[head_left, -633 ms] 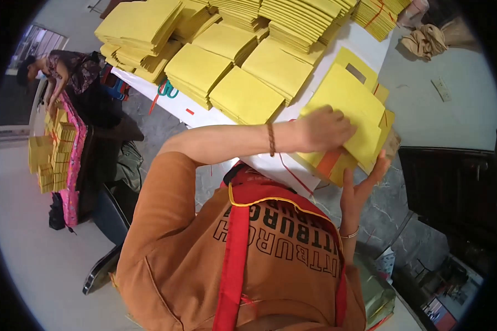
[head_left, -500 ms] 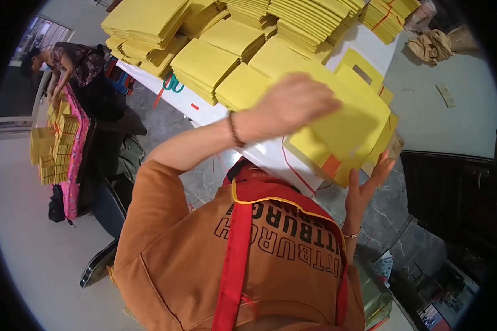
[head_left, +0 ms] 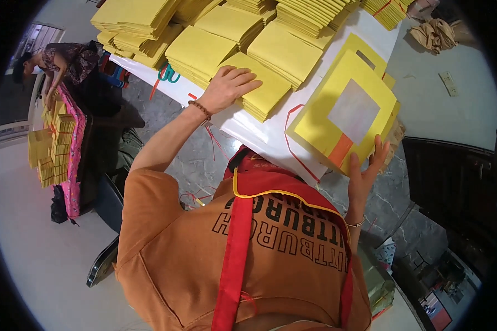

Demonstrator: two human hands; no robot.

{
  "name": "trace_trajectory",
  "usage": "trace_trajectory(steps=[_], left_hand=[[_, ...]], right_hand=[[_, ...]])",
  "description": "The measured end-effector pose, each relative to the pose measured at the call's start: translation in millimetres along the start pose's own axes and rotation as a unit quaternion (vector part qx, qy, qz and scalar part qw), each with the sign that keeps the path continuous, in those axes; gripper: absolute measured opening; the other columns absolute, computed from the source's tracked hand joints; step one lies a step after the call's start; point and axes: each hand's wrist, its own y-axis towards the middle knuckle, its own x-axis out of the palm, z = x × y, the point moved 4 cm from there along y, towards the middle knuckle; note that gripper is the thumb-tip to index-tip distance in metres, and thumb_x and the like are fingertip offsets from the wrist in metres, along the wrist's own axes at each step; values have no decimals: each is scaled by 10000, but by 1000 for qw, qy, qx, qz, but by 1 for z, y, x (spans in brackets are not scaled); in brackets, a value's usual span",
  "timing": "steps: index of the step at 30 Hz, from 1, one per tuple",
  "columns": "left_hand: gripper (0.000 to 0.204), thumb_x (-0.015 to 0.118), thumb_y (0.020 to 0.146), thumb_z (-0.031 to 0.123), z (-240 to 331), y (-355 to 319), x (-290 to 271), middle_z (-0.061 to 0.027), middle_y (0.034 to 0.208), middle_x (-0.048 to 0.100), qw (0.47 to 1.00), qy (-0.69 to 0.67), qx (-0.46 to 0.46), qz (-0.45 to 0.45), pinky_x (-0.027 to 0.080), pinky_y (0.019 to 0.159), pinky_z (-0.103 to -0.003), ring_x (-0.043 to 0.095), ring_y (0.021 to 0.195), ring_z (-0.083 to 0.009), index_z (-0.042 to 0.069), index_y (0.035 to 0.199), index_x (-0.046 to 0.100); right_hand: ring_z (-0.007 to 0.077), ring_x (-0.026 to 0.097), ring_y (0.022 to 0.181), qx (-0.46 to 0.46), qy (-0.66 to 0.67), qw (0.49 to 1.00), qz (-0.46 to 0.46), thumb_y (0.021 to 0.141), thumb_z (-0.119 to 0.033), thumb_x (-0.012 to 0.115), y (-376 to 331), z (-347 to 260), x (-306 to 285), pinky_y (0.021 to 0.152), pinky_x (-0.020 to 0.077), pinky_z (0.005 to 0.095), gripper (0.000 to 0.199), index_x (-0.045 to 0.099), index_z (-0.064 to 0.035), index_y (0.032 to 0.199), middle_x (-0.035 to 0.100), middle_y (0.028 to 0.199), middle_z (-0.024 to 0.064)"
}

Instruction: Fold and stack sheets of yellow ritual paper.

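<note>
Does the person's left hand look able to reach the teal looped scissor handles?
Probably yes: between the left hand and the teal scissor handles, the strip of white tabletop shows only a small red scrap.

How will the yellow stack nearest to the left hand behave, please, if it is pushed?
The yellow stack may slide apart, since many layered edges show and no band is visible around it. It seems unlikely to roll, being flat-topped. Its layers look thin, so each would probably bend if lifted alone.
</note>
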Motion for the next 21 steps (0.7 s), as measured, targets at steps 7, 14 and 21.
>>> trace_trajectory(steps=[7,14,21], left_hand=[[521,498,731,68,-8,-11,30,-79,1224,502,996,-42,-24,-77,334,938,-398,453,1147,-246,181,1240,496],[502,565,766,228,-22,-8,31,-89,1290,428,973,-176,-38,-141,266,995,-417,360,1224,-265,182,1259,477],[357,481,877,334,-8,-15,48,-56,1274,441,994,-60,-57,-72,287,965,-408,373,1201,-229,172,1194,500]], right_hand=[[298,263,1315,-27,-100,994,-46,827,-145,598,4,3,-1,1063,220,381,587,340,-2,1335,285,1413,179],[301,247,1326,-35,-142,988,-40,864,-162,555,2,5,3,1059,231,386,449,446,-39,1281,269,1426,164],[294,244,1328,-47,-152,987,-33,872,-167,543,2,4,6,1059,227,386,445,442,-25,1282,265,1429,163]])
